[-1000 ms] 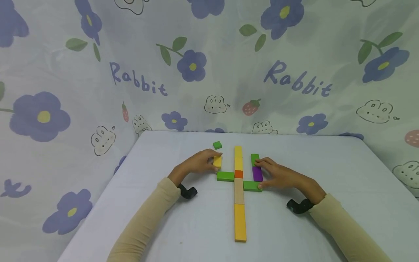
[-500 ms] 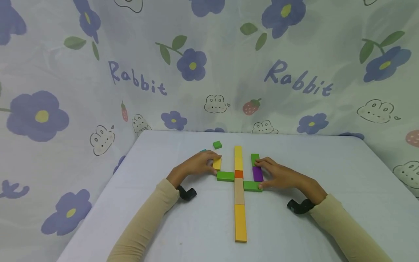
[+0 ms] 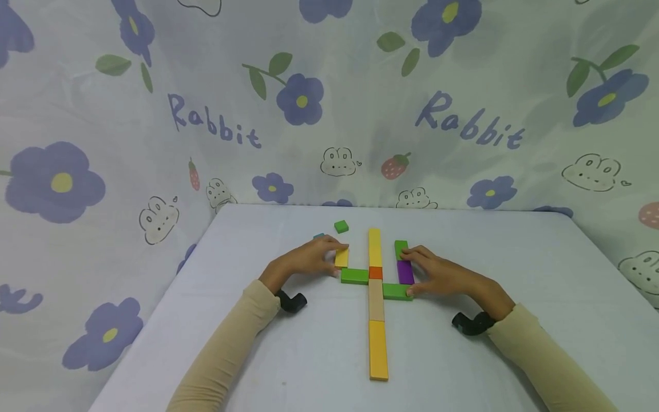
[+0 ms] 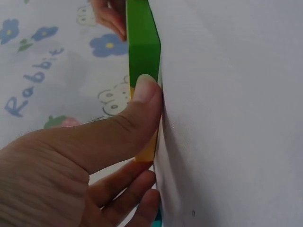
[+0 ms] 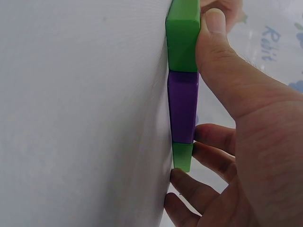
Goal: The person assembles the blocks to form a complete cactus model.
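Note:
My left hand point(image 3: 309, 256) pinches a yellow block point(image 3: 342, 258) between thumb and fingers. The block stands at the outer end of a left green block point(image 3: 354, 276); in the left wrist view my thumb point(image 4: 145, 92) covers where they meet. My right hand point(image 3: 440, 278) spans a bent row: thumb on the right green block point(image 3: 396, 292), fingertips at the upper green block point(image 3: 400, 249), a purple block point(image 3: 405, 273) between them. The right wrist view has these three touching end to end. All the blocks lie flat on the white table.
A central column joins both arms: a long yellow block point(image 3: 374, 247), an orange block point(image 3: 376, 273), a tan block point(image 3: 376, 300) and an amber block point(image 3: 378, 350). A small green block point(image 3: 341, 226) lies behind my left hand, near a partly hidden teal block point(image 3: 319, 235).
My left hand shifts slightly left and nearer with the yellow block, which now meets the left green block. The teal block comes into view behind it. My right hand stays put.

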{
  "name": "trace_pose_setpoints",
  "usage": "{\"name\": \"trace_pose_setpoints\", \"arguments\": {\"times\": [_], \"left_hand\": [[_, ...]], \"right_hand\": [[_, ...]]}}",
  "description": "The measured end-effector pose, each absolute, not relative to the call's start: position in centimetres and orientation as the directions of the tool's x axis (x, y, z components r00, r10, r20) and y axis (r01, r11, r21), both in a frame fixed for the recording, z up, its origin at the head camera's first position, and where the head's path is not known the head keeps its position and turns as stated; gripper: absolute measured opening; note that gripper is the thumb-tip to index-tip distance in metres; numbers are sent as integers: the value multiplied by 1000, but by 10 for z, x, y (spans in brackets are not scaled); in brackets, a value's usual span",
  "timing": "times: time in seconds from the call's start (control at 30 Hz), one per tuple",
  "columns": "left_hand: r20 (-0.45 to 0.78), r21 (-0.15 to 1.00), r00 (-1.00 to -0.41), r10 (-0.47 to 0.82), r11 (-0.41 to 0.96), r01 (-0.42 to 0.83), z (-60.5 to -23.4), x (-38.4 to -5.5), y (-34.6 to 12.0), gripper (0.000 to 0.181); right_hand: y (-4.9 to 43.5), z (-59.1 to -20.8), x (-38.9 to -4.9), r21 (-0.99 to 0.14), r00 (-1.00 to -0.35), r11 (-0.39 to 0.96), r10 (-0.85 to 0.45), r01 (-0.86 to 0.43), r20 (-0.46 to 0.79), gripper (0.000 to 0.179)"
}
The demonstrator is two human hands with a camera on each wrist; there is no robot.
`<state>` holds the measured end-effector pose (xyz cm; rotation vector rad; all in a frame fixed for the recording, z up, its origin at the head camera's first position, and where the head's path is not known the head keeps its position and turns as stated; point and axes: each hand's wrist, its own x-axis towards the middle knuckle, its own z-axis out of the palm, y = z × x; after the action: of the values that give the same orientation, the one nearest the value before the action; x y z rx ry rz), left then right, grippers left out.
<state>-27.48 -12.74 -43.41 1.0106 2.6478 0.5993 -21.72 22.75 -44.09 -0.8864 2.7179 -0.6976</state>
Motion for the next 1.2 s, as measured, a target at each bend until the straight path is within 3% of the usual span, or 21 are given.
{"name": "trace_pose_setpoints", "arguments": {"times": [1.2], "left_hand": [[-70,484,-691,719,631,606,-433,-275,-129,58]], "right_hand": [[226,-443,-215,-500,-801,701,-598,-508,-25,88]]}}
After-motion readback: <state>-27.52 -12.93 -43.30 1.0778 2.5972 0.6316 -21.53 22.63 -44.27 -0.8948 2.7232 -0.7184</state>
